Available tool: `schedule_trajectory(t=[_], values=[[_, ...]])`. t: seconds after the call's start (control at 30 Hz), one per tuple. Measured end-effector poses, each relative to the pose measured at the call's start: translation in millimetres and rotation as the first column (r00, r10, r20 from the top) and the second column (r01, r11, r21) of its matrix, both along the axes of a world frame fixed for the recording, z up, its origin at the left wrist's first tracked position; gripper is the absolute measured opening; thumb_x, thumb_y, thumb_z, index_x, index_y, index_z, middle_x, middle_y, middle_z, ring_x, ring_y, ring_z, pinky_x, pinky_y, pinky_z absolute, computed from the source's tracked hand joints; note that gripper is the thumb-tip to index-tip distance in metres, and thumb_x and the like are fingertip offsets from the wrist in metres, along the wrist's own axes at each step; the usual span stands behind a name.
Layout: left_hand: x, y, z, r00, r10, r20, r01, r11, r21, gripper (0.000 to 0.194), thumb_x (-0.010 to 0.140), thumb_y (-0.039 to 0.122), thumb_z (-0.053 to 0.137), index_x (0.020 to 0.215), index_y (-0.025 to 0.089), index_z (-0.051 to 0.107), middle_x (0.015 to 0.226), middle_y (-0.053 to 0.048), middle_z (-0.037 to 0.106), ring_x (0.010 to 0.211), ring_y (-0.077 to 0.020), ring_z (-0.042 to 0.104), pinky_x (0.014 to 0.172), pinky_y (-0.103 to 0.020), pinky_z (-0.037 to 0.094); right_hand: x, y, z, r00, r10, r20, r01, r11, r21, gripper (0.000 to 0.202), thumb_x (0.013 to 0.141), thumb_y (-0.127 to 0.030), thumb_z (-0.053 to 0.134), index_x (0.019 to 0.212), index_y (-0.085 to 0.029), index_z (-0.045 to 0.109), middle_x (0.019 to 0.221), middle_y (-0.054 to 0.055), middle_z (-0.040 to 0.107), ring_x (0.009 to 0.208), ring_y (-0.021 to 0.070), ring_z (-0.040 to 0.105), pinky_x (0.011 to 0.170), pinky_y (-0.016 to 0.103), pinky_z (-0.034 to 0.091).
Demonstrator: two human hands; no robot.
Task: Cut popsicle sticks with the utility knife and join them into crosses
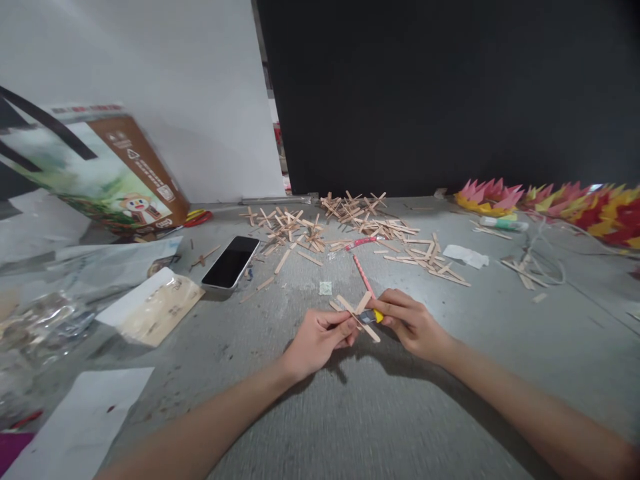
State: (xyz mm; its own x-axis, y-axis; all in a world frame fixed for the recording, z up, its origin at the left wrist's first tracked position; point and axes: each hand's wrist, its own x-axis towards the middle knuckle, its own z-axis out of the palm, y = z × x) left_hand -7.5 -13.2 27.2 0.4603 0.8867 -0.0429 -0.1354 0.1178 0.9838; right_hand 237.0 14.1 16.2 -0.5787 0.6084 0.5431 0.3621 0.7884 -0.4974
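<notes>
My left hand (323,337) pinches several crossed wooden craft sticks (370,331), joined in a star-like shape, just above the grey table. In my right hand (413,323), closed fingers grip a small yellow tool (379,315) with a flat grey end like a cutter blade, which meets the sticks near their crossing. A pink striped stick (363,273) reaches away from the right fingertips; whether it is held or lies behind them I cannot tell. A small pale square (325,288) lies just beyond the left hand.
Piles of craft sticks (290,227) spread across the back, near a red strip (361,243). On the left are a phone (231,262), an envelope (159,310), plastic wrappers and a printed bag (125,173). Paper flowers (490,195), a glue tube (504,224) and a cable (560,267) occupy the right.
</notes>
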Motion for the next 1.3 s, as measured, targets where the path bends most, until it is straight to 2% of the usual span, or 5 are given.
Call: schedule_trajectory(t=[0.57,0.83,1.03,1.17,1.3], values=[[0,0,3.9,1.0,0.003,-0.008,-0.003,1.0,0.022,0.047,0.094,0.052,0.066,0.067,0.013,0.064,0.062,0.0,0.052,0.055,-0.0077,0.036,0.052,-0.024,0.025,1,1,2.0,0.999,0.022,-0.032,-0.025,0.995,-0.095,0.039,0.11,-0.035,0.042,0.144,-0.028,0.061,0.098,0.009,0.065,0.088,0.0227,0.061,0.079,0.036,0.049],[-3,6,-1.1,0.99,0.139,-0.005,-0.139,0.989,0.056,0.046,0.096,0.051,0.065,0.069,0.014,0.067,0.064,-0.001,0.056,0.052,-0.0068,0.04,0.051,-0.022,0.03,1,2,2.6,0.99,-0.139,0.013,0.139,0.988,-0.067,0.035,0.109,-0.03,0.044,0.137,-0.029,0.066,0.1,0.008,0.066,0.091,0.0222,0.064,0.081,0.035,0.051],[-1,7,-2.3,0.981,0.194,-0.007,-0.193,0.978,0.074,0.045,0.097,0.049,0.064,0.069,0.015,0.067,0.059,0.001,0.053,0.05,-0.0076,0.041,0.051,-0.021,0.033,-2,10,-7.0,0.923,-0.369,0.104,0.372,0.928,-0.007,0.037,0.11,-0.035,0.042,0.138,-0.026,0.064,0.098,0.009,0.066,0.091,0.0258,0.063,0.084,0.041,0.052],[3,11,-9.2,0.958,0.262,0.114,-0.264,0.965,0.002,0.031,0.094,0.043,0.071,0.081,0.015,0.069,0.069,0.0,0.063,0.051,-0.0061,0.046,0.05,-0.02,0.034,-4,16,-16.9,0.855,-0.475,0.206,0.46,0.88,0.121,0.034,0.108,-0.037,0.047,0.132,-0.025,0.068,0.103,0.012,0.066,0.096,0.0299,0.059,0.086,0.046,0.049],[6,14,-9.8,0.927,0.317,0.2,-0.303,0.948,-0.097,0.028,0.089,0.041,0.077,0.089,0.015,0.068,0.067,0.0,0.064,0.05,-0.0059,0.048,0.048,-0.018,0.035,-9,11,-12.1,0.821,-0.529,0.214,0.493,0.847,0.201,0.029,0.106,-0.03,0.05,0.126,-0.023,0.069,0.113,0.015,0.064,0.103,0.0324,0.055,0.088,0.048,0.045]])
